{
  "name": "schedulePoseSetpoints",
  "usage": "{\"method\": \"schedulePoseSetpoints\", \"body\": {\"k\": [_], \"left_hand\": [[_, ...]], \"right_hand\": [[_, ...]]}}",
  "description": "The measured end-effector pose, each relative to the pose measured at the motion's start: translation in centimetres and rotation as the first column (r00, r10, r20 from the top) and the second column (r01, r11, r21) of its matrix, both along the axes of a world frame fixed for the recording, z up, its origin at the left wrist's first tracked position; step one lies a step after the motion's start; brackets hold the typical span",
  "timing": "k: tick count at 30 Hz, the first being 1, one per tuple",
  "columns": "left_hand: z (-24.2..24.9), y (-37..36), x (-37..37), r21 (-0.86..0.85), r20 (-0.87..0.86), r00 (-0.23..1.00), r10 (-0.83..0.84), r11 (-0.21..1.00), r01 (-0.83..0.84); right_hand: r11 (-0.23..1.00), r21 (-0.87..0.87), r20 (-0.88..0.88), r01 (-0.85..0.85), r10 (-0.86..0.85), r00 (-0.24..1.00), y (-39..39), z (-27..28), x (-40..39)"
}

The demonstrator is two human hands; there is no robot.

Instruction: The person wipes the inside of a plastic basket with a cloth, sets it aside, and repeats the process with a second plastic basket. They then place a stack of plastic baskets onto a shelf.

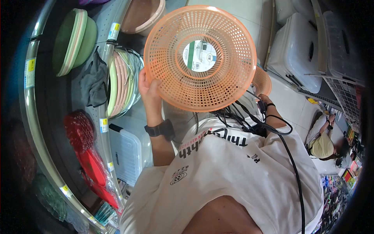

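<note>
A round orange plastic basket [167, 84] with a white and green label fills the upper middle. My left hand [149, 87], with a black band at the wrist, grips its left rim, thumb on the near side. Behind its right edge shows part of a second orange basket [263, 83]. My right hand [265, 100] is closed at the lower rim of that second basket, its fingers partly hidden by black cables [249, 117] that hang over my white shirt.
At left, a shelf [102, 82] holds green tubs [83, 39], a stack of pink and green basins [119, 82], a dark cloth [94, 80] and red wrapped items [87, 144]. Clear storage boxes [292, 50] stand upper right. Another person [323, 144] is farther right.
</note>
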State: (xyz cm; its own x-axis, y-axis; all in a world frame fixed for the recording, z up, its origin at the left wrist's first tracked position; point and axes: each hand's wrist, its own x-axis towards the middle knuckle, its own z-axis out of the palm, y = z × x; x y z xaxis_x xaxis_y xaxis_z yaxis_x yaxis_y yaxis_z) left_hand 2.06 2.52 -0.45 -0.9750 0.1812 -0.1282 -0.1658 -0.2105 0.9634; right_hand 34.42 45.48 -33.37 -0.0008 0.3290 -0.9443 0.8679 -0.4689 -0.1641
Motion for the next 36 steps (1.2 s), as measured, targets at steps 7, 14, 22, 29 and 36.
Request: {"method": "schedulePoseSetpoints", "body": {"k": [7, 14, 22, 29, 36], "left_hand": [[-0.2, -0.5, 0.2, -0.012, -0.02, 1.0, 0.006, 1.0, -0.006], [-0.2, -0.7, 0.1, 0.003, -0.021, 1.0, 0.012, 1.0, -0.012], [0.3, -0.3, 0.3, -0.008, -0.013, 1.0, 0.015, 1.0, -0.015], [0.3, -0.4, 0.3, -0.005, -0.023, 1.0, 0.018, 1.0, -0.018], [0.9, -1.0, 0.3, 0.046, -0.087, 0.98, 0.18, 0.983, -0.177]], "right_hand": [[0.989, -0.102, -0.061, 0.11, -0.116, 0.991, 2.3, -5.5, 2.2], [0.996, -0.052, -0.073, 0.074, -0.078, 0.994, 2.6, -5.9, 2.0], [0.965, -0.028, -0.027, 0.262, -0.263, 0.964, 1.6, -7.2, 1.7], [0.996, -0.09, -0.017, -0.011, 0.01, 1.0, 0.1, -2.3, 0.5], [0.994, -0.053, -0.431, -0.099, 0.067, 0.9, 3.6, -8.5, -3.0]]}}
